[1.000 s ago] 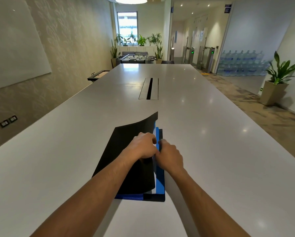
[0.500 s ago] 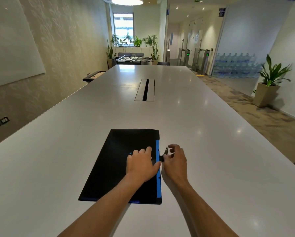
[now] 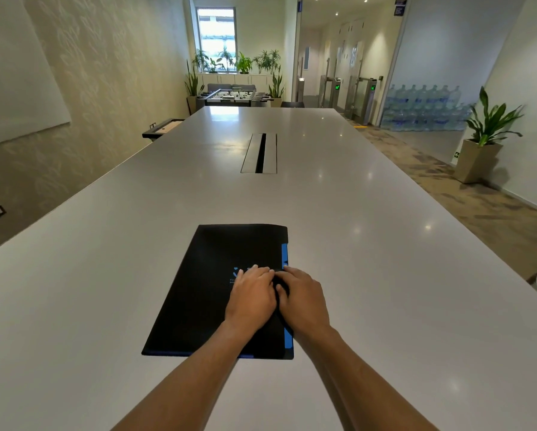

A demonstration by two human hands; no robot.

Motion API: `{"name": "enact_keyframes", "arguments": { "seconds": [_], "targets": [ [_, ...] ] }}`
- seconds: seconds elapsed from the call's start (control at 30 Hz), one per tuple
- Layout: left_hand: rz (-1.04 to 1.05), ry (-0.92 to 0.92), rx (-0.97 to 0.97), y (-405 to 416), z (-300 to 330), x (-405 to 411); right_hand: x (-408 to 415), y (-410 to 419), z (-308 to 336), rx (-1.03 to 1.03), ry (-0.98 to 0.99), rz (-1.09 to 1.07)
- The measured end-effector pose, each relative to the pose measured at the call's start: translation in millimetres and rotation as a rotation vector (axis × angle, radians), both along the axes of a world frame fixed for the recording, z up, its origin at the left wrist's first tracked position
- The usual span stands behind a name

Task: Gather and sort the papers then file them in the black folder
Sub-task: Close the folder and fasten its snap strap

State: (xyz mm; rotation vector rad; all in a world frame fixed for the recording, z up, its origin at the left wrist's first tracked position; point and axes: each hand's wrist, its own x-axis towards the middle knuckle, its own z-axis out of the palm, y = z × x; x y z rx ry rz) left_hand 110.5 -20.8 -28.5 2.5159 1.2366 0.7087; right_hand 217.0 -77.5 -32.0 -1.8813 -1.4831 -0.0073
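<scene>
Folder (image 3: 211,290): black, flat on the worktop (image 3: 385,275), at 6 o'clock, near edge.
Change: lid up a second ago, now down and closed.
Left hand (image 3: 251,295): grip spread, pressing the cover flat.
Right hand (image 3: 304,298): resting at the folder's 3 o'clock edge; grip hard to tell.
Papers: hidden; blue edge (image 3: 284,253) peeking out.
Meaning: filing looks nearly done.

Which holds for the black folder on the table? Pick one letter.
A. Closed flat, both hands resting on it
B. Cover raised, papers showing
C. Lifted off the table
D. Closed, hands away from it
A: the black folder lies closed with the left hand and right hand on its cover.
</scene>
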Motion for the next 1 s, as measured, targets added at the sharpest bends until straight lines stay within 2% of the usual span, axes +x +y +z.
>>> {"name": "enact_keyframes", "arguments": {
  "seconds": [0.13, 0.3, 0.47, 0.67, 0.77, 0.87, 1.0],
  "targets": [
    [0.005, 0.054, 0.037, 1.1, -1.3, 0.3, -3.4, -0.7, 3.1, 0.015, -0.092, 0.013],
    [0.004, 0.086, 0.056, 2.7, -1.3, 0.4, -0.8, 2.9, 1.3, -0.155, -0.116, 0.018],
    [-0.023, 0.081, 0.059, 5.0, -2.4, -1.4, -2.2, 2.9, 3.4, -0.213, -0.124, 0.016],
    [-0.055, -0.005, -0.18, 12.5, 2.3, -14.1, -8.6, -9.0, 10.2, -0.184, -0.016, -0.012],
    [0.086, -0.087, -0.105, 11.4, 10.1, -29.2, -10.9, -17.8, 14.7, -0.197, 0.024, -0.122],
    [0.347, -0.054, 0.01, 7.8, 19.8, -53.5, -9.3, -26.7, 19.6, -0.272, 0.074, -0.224],
    [0.569, 0.053, -0.157, 8.2, 27.2, -83.8, -10.3, -32.3, 24.9, -0.38, 0.127, -0.227]
  ]
}}
